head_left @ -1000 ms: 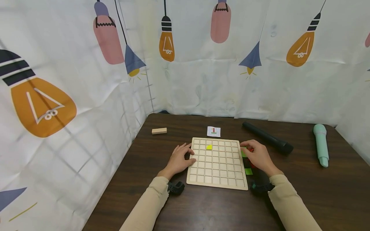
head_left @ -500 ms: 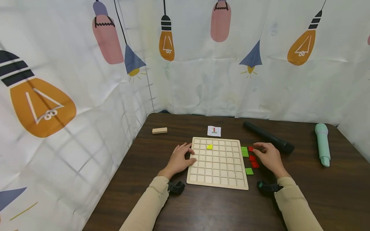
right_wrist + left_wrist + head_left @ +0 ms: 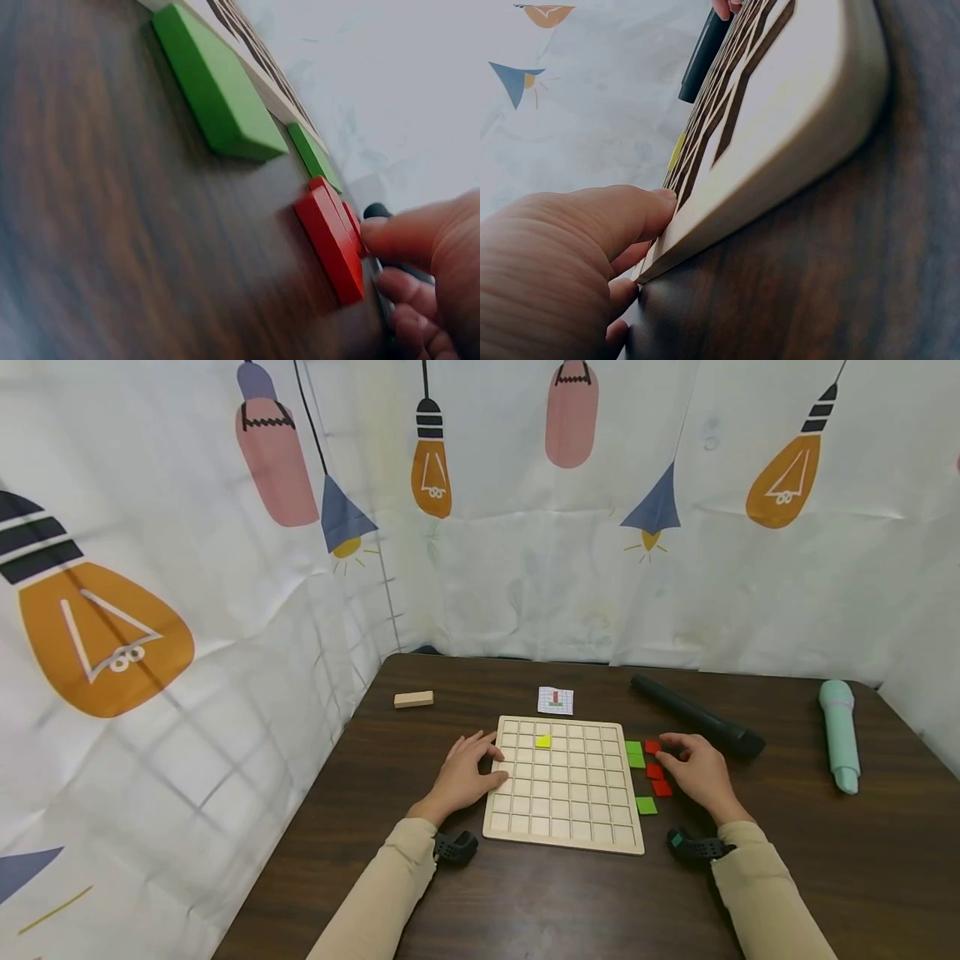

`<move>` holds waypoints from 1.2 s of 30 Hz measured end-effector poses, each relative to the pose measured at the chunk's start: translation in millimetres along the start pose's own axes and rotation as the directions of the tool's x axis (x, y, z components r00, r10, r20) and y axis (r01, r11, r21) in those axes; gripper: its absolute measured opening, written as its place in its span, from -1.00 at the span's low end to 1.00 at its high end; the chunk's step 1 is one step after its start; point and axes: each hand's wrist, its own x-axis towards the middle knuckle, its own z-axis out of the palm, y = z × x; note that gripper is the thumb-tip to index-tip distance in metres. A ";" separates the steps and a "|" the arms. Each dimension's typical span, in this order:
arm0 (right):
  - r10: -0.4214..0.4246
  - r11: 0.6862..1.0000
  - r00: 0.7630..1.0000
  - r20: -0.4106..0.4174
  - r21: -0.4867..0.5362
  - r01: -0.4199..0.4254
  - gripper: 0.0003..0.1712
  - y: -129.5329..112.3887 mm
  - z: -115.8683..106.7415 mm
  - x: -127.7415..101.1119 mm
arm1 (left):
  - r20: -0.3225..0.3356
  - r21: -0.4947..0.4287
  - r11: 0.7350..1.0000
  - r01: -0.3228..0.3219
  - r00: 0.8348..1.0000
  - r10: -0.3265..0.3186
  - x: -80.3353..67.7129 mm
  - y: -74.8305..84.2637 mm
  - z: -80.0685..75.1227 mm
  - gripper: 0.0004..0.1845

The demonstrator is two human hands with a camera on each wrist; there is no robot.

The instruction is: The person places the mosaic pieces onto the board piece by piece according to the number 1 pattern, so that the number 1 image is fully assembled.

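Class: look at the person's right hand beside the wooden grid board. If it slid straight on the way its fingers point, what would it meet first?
The right hand points left toward the board. Its fingertips are already at the red tiles, so those come first; then the green tiles and the board's edge.

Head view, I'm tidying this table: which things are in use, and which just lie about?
In use: grid board, yellow tile, red tiles, green tiles, pattern card.
Lying about: wooden block, black microphone, mint microphone.

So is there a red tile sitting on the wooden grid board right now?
No, the wooden grid board holds only a yellow tile; the red tiles lie beside it.
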 end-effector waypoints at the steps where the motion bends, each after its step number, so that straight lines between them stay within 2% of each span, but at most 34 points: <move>1: -0.005 1.000 1.000 -0.001 -0.002 0.005 -0.57 -0.6 0.2 0.0 | 0.000 0.000 1.000 0.000 1.000 0.000 0.1 0.1 -0.2 -0.81; 7: -0.004 1.000 1.000 0.022 -0.003 0.004 -0.52 -1.5 1.3 -2.1 | 0.000 0.008 1.000 -0.003 1.000 0.003 0.2 1.1 0.9 -0.82; 12: -0.005 0.999 0.999 0.038 -0.045 0.007 -0.54 -2.1 4.4 -4.6 | 0.004 0.021 1.000 0.004 1.000 -0.004 -0.7 1.6 3.0 -0.83; 22: 0.012 0.999 1.000 0.015 -0.050 -0.011 -0.58 -0.9 6.4 -1.7 | -0.009 0.010 1.000 0.011 1.000 -0.011 -1.6 1.2 2.3 -0.83; 30: -0.012 0.998 1.000 -0.006 -0.058 0.011 -0.62 1.8 5.3 -1.5 | -0.015 0.005 1.000 0.010 1.000 -0.010 -1.6 2.5 1.5 -0.83; 36: 0.005 0.999 1.000 0.008 -0.045 -0.005 -0.62 1.7 6.0 -0.8 | -0.011 0.001 1.000 0.012 1.000 -0.012 -2.1 2.6 1.0 -0.83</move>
